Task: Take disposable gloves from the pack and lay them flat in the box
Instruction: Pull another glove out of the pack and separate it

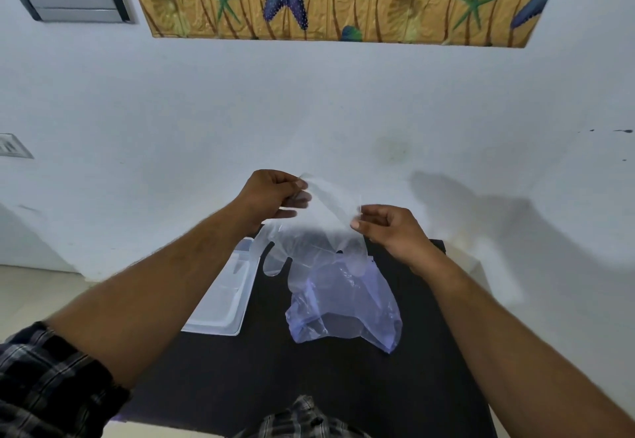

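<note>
Above the far half of a black table point(343, 386), both hands held one clear disposable glove point(330, 228) by its cuff, the fingers of the glove hanging down. The left hand point(271, 197) pinched the cuff's left corner between thumb and fingertips; the right hand point(388, 228) pinched the right corner in the same manner, its other fingers curled shut. The glove's upper part was hard to make out against the pale wall point(309, 111), and its lower fingertips overlapped the pack in the view, so contact between them could not be judged. The pack point(343, 310), a crumpled bluish translucent bag, lay on the table directly below the glove. A clear plastic box point(226, 296) sat at the table's left edge, just left of the pack; the left forearm hid its near left side, and its contents could not be told. A checked sleeve point(44, 379) was cut off at the lower left.
</note>
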